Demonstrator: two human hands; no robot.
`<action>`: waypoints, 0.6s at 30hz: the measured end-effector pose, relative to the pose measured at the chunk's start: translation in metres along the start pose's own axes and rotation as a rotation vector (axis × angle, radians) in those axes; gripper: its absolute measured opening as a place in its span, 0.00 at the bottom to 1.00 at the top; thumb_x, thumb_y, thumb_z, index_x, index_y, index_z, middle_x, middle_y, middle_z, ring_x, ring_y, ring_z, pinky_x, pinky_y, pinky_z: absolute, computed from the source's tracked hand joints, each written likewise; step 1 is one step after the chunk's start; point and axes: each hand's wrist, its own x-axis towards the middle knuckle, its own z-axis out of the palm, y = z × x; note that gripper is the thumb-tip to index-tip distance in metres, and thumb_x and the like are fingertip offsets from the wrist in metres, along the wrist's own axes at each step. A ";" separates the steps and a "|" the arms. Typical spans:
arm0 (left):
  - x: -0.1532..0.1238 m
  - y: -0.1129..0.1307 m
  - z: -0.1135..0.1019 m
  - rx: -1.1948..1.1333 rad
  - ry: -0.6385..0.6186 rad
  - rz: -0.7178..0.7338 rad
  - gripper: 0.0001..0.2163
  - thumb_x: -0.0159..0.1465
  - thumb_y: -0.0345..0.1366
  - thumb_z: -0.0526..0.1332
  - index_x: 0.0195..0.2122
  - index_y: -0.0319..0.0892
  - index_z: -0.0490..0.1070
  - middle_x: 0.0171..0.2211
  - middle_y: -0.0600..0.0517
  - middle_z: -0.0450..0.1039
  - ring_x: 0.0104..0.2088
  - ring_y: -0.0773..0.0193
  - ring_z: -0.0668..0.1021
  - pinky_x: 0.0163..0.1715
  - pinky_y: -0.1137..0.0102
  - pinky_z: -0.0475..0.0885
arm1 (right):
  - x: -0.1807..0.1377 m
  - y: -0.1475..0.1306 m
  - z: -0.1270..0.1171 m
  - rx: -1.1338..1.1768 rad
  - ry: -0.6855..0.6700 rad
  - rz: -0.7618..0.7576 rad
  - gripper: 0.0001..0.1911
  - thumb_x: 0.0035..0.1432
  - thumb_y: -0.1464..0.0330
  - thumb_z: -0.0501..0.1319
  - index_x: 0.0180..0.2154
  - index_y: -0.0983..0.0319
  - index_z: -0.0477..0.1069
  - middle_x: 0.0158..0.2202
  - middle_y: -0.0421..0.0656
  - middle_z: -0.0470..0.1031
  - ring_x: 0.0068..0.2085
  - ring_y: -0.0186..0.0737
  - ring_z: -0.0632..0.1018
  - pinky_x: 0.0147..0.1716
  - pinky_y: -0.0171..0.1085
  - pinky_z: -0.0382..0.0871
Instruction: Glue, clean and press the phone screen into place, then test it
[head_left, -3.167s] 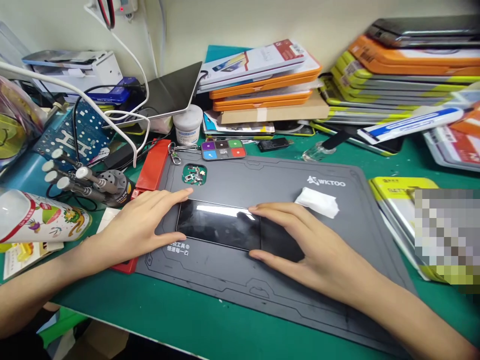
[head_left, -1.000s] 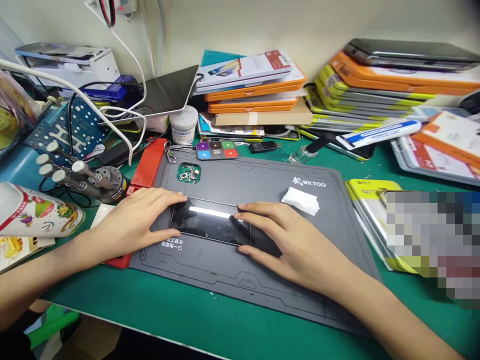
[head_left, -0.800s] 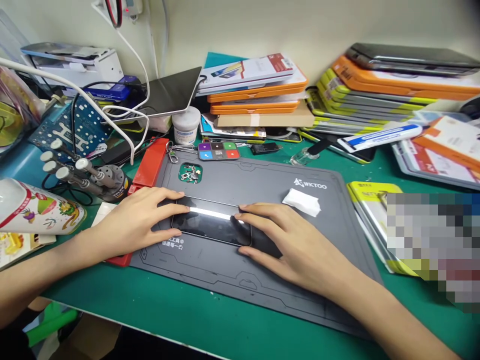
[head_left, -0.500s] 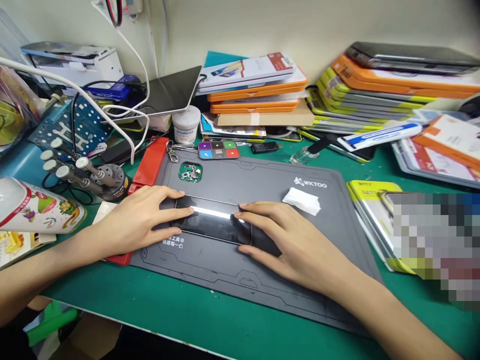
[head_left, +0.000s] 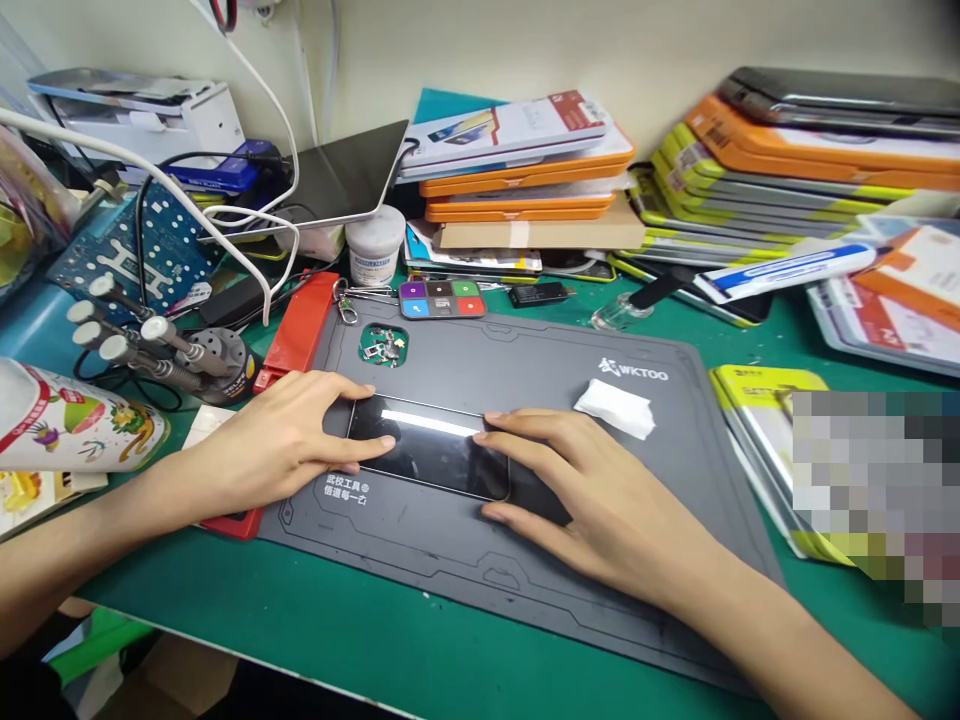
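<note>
A black smartphone (head_left: pixel 439 452) lies face up on the grey work mat (head_left: pixel 450 360), with a bright light strip reflected in its glass. My left hand (head_left: pixel 289 432) grips its left end, one finger at the far edge and another fingertip pressed on the screen. Across from it, my right hand (head_left: pixel 600 490) spans the right end between fingers and thumb, with one fingertip on the glass. Small metal parts (head_left: pixel 383 346) sit in the mat's cutout beyond the phone. To the right of the phone is a crumpled white wipe (head_left: pixel 615 408).
Screwdrivers in a round stand (head_left: pixel 217 360) and a patterned cup (head_left: pixel 82 415) are on the left. A red tool (head_left: pixel 300 325) lies along the mat's left side. Stacked orange boxes (head_left: pixel 525 180) and yellow-grey packages (head_left: pixel 750 190) line the back. A pen (head_left: pixel 795 272) rests at right.
My left hand's fingers have shifted: the fingertip on the screen now sits lower, nearer the close edge. The right hand keeps its hold. The whole view has shifted slightly.
</note>
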 end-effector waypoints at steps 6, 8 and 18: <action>0.002 0.002 -0.002 -0.016 -0.035 0.009 0.28 0.72 0.25 0.59 0.65 0.67 0.72 0.72 0.48 0.63 0.67 0.47 0.71 0.63 0.46 0.70 | -0.001 0.001 -0.001 0.014 0.000 0.010 0.25 0.70 0.56 0.64 0.62 0.60 0.68 0.58 0.56 0.76 0.57 0.56 0.79 0.53 0.55 0.79; 0.003 0.002 -0.003 -0.018 -0.046 0.016 0.29 0.70 0.23 0.59 0.64 0.66 0.73 0.74 0.49 0.61 0.67 0.46 0.71 0.63 0.45 0.70 | -0.001 0.001 -0.001 0.007 0.000 0.008 0.24 0.71 0.56 0.63 0.61 0.61 0.68 0.57 0.57 0.77 0.57 0.56 0.79 0.53 0.55 0.79; 0.003 0.006 -0.003 -0.016 -0.090 -0.004 0.30 0.68 0.23 0.62 0.65 0.65 0.72 0.76 0.49 0.57 0.69 0.44 0.68 0.65 0.45 0.67 | -0.004 0.001 0.003 0.031 0.011 0.015 0.24 0.70 0.58 0.65 0.62 0.59 0.69 0.57 0.55 0.77 0.58 0.58 0.79 0.53 0.56 0.79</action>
